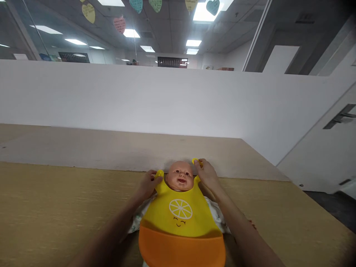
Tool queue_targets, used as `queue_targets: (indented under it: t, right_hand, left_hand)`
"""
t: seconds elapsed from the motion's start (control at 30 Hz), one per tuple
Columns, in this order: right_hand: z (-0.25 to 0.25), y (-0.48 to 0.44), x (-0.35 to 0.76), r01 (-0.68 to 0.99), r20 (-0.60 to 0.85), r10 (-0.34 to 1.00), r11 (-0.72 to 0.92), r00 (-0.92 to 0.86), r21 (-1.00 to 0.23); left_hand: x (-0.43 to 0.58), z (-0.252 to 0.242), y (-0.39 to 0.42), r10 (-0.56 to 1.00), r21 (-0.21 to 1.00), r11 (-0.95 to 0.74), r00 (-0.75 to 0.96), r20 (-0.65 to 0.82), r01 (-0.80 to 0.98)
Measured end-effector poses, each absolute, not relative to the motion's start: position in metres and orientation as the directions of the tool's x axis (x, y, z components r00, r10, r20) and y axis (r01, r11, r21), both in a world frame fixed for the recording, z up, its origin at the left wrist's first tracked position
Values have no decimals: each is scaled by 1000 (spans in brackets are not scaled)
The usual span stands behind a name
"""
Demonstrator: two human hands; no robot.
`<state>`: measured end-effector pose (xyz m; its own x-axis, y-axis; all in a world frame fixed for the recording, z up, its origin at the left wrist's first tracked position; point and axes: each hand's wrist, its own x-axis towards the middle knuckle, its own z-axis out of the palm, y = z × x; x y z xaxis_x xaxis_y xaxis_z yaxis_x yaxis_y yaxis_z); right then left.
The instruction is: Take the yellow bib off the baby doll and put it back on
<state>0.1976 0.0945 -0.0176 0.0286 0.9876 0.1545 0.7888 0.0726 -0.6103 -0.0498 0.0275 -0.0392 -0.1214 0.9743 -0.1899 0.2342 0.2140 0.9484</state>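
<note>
A baby doll (180, 175) in pale printed clothes lies on its back on the tan table (55, 207), head away from me. A yellow silicone bib (179, 215) with a lemon-slice face and an orange catch pocket covers its chest. My left hand (148, 183) is closed on the bib's left neck strap beside the doll's head. My right hand (205, 173) pinches the right neck strap, lifted just above the doll's head.
A lighter wooden board (111, 148) lies across the table behind the doll. A white partition wall (139, 96) rises beyond it. A white door with a dark handle (338, 118) is at the right. Paper hearts hang from the ceiling.
</note>
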Motion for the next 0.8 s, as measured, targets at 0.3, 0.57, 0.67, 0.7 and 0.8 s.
queue_targets:
  t: [0.3,0.57,0.67,0.7,0.8]
  right_hand:
    - [35,65,212,925,4,999,33,-34,-379]
    - [85,-30,193,811,-221,813,428,-538,-400]
    - [82,-62,173,748,-242,722,546,-648,-377]
    - [81,-70,166,757,-257,718,567,-647,-324]
    - [80,-84,143,783,-359,708,609,-609,-127]
  left_hand:
    - [-64,-6,2,992,698,17,77,-103,716]
    - [-63,53,-67,858,541,-279,459,-230,793]
    - [-44,45,-83,826,424,-433,539,-168,796]
    - [-37,40,-86,822,358,-450,536,-191,818]
    - [-21,28,-92,828,235,-439,492,-271,868]
